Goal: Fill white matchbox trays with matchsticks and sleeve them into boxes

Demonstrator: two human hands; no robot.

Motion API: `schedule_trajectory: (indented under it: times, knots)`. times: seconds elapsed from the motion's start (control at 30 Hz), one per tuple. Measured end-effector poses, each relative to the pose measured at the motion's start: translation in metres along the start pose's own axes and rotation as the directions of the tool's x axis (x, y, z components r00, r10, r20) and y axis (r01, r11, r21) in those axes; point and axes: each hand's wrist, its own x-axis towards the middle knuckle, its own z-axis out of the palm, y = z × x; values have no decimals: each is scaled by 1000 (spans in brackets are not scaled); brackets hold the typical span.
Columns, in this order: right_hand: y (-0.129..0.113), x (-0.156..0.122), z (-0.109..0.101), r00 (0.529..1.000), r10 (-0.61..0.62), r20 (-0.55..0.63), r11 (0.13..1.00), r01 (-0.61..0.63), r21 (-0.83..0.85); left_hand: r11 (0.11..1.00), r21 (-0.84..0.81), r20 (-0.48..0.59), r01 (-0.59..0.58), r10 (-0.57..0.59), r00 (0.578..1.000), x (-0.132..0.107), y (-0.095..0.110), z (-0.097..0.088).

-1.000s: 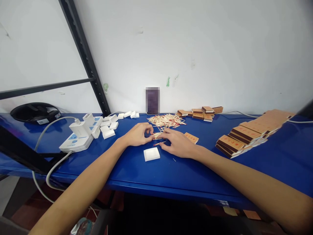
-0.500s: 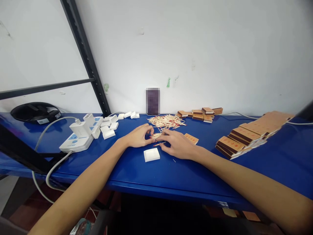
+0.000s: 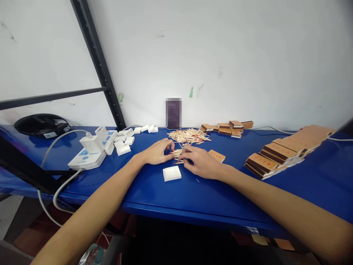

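Note:
A small bunch of red-tipped matches (image 3: 177, 153) lies on the blue table between my two hands. My left hand (image 3: 157, 152) has its thumb and fingers curled around the bunch's left ends. From the other side, my right hand (image 3: 202, 162) presses bent fingers on the right part of the bunch, hiding some of it. Just in front of them sits a white open matchbox tray (image 3: 172, 173). Close behind my right hand lies an orange matchbox sleeve (image 3: 217, 155), partly covered by it. A larger pile of loose matches (image 3: 190, 135) spreads farther back.
Several white trays (image 3: 122, 149) are scattered at left, beside a white power strip (image 3: 89, 156) with plugs and cables. Matchboxes stand stacked in rows (image 3: 281, 151) at right, with more boxes (image 3: 230, 129) near the wall. A black rack post (image 3: 97, 62) rises at left.
My right fingers have shifted slightly on the matches, and a few matches near my right thumb lie closer to the bunch. The whole view has moved a little.

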Motion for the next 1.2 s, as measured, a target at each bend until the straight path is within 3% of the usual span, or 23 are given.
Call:
schedule_trajectory:
  times: [0.43,1.0,1.2]
  knots:
    - [1,1,2,996,-67,-55,997,66,-30,998,-57,-42,12,-14,999,0,0,1]
    - [1,2,0,998,52,24,998,-51,-25,996,-88,-18,-5,4,1000,1,-2,-1]
    - [0,1,0,997,79,-6,997,-79,5,991,-137,-20,12,-15,1000,2,-2,-2]
